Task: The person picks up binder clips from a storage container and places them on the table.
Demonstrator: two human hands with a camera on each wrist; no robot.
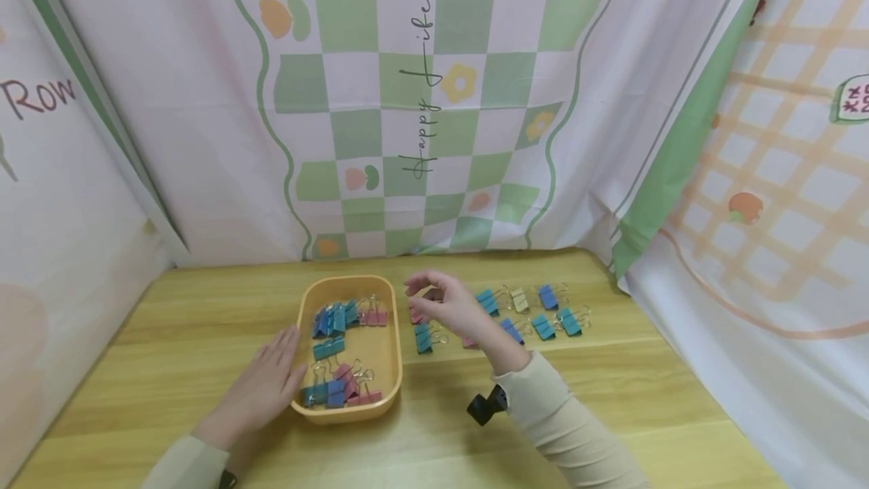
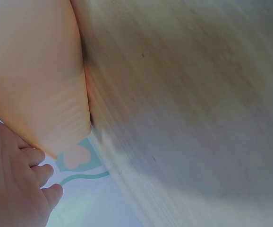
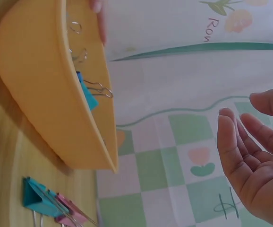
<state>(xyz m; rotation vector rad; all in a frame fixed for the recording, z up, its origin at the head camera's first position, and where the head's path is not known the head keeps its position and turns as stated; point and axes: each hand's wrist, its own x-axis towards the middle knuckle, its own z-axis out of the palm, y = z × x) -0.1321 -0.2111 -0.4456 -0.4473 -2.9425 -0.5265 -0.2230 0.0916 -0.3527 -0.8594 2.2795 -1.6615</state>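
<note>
A yellow plastic tray holds several binder clips in blue, teal and pink. My left hand lies along the tray's left side with its fingers extended, touching the rim; in the left wrist view, the hand is beside the tray wall. Just right of the tray, my right hand hovers over loose clips, partly covering a pink binder clip. In the right wrist view, this hand has loosely bent fingers, thumb apart, and nothing between them. A teal binder clip lies below it on the table.
More binder clips sit in two rough rows to the right, including a cream clip, a blue clip and a teal clip. The wooden table meets a printed curtain behind, with more cloth at both sides.
</note>
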